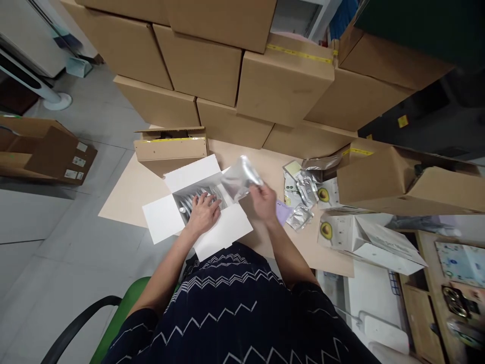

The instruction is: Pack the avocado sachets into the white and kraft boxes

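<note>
A white carton (pixel 162 218) with its flaps folded out stands on the table in front of me. Silver foil pouches (pixel 188 202) are lined up inside it. My left hand (pixel 205 213) lies on top of these pouches, fingers spread. Just right of the carton, my right hand (pixel 264 203) grips one silver foil pouch (pixel 242 178) by its edge; the pouch tilts over the carton's right side and is blurred by motion. Farther right on the table is a loose pile of silver sachets (pixel 303 194), with a purple packet (pixel 283 212) beside it.
Brown cardboard boxes (pixel 204 65) are stacked along the table's far side. A small brown box (pixel 170 150) stands behind the carton. Avocado-printed white boxes (pixel 373 242) and an open brown carton (pixel 373 177) sit at the right. A green chair (pixel 125 313) is behind my left arm.
</note>
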`<state>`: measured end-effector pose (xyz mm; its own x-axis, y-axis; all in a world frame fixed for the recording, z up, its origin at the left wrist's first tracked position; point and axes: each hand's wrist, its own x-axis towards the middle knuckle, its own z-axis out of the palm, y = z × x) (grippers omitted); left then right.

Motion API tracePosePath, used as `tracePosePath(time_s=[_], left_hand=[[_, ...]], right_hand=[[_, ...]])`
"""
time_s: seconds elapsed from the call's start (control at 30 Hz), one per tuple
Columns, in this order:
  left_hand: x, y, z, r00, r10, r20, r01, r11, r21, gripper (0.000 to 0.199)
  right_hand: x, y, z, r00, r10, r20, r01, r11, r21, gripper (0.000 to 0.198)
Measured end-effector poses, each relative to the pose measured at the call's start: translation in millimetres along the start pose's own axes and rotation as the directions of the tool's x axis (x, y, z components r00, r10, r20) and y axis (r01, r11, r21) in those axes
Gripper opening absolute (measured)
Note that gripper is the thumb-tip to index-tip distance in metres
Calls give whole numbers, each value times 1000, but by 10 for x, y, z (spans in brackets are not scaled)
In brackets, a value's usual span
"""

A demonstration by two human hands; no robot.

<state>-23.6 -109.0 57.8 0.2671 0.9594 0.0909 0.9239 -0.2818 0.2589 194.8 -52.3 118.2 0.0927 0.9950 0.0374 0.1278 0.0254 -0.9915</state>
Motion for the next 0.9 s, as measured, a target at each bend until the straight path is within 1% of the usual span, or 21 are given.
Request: tracePosePath(time_s=[0.07,0.1,0.17,0.23,0.3,0.37,0.43,0.47,0.53,0.57,0.6,0.63,0.67,0.7,0.73,0.77,0.8,0.83,0.87,0.9], left_hand=[[5,5,-2,1000,-12,-3,12,1000,-16,36],[7,9,-6,1000,-18,-4,18,1000,-23,36],[12,15,-17,999,-34,-11,34,999,-42,37],[19,20,-29,997,-69,-25,67,996,-60,42],[34,21,-36,995,-97,-29,95,994,-59,50],[56,17,-39,995,-102,-10,102,994,-33,56],[81,9,-43,996,-90,24,91,996,-7,54],[92,4,-44,996,-87,36,87,996,1,51],[107,-5,-47,996,-81,45,81,997,2,46],[110,-8,-48,996,-76,44,76,997,-1,45],[110,-10,-47,997,-73,40,73,997,-3,44],[108,-11,-45,997,-73,34,73,997,-5,44],[105,-11,-42,997,-74,27,74,997,-6,44],[102,-11,-37,997,-76,20,76,997,-6,44],[98,-10,-32,997,-78,12,78,997,-6,43],[94,-11,-27,997,-78,5,78,997,-6,42],[91,-12,-21,997,-77,-2,77,997,-6,42],[89,-14,-17,997,-74,-7,74,997,-5,42],[88,-15,-13,997,-74,-11,73,997,-3,41],[88,-17,-10,997,-75,-15,75,997,-1,41]], right_hand=[[-40,97,303,993,-31,111,48,987,-156,19],[-44,146,417,987,-30,155,65,972,-226,18],[-29,222,568,966,22,257,79,923,-377,23],[3,254,638,919,141,368,83,844,-530,29],[32,252,662,846,264,464,96,781,-618,33],[48,232,672,787,344,513,75,771,-632,33],[53,200,667,750,383,538,37,789,-613,28],[58,181,653,733,397,552,26,795,-606,22],[96,142,580,696,389,604,30,824,-566,12],[142,127,517,686,360,633,25,857,-515,12],[214,120,434,699,317,641,-2,897,-442,16],[314,127,331,746,267,610,-41,933,-359,23],[444,150,210,815,224,534,-79,957,-281,30],[599,192,70,881,196,431,-109,970,-217,37],[774,253,-85,932,185,312,-127,972,-198,42],[957,331,-254,964,185,191,-135,960,-245,44],[1140,421,-436,977,193,88,-153,927,-342,42],[1310,516,-626,979,204,-21,-185,838,-514,38],[1461,611,-820,970,210,-125,-238,697,-677,35],[1586,698,-1014,952,210,-221,-302,550,-779,36]])
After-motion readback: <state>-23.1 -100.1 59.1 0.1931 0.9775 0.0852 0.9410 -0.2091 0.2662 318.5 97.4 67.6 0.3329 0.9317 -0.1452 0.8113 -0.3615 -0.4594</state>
